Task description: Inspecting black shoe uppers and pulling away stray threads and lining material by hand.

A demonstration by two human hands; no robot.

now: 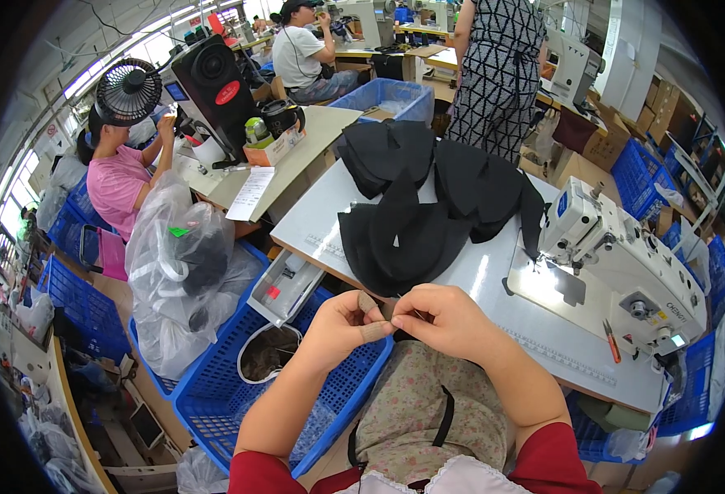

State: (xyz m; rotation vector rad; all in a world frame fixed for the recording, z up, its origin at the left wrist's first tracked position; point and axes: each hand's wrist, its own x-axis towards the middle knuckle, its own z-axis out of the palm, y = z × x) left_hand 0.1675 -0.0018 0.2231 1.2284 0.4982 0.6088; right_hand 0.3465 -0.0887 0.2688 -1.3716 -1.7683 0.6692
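My left hand [347,327] and my right hand [447,321] meet at the near edge of the grey sewing table [494,284], above my lap. Both pinch a small dark piece of fabric [391,310] between fingertips; a bandage wraps one left finger. Most of that piece is hidden by my fingers. Just beyond my hands lies a stack of black curved fabric pieces [403,235], with more black pieces [461,177] piled farther back. A white sewing machine [617,255] stands at the right of the table.
A blue plastic basket [239,395] sits at my left, a clear bag of parts [181,272] beside it. Red-handled snips [611,342] lie near the machine. Other people work at tables behind; one stands at the far side. Blue crates line the right.
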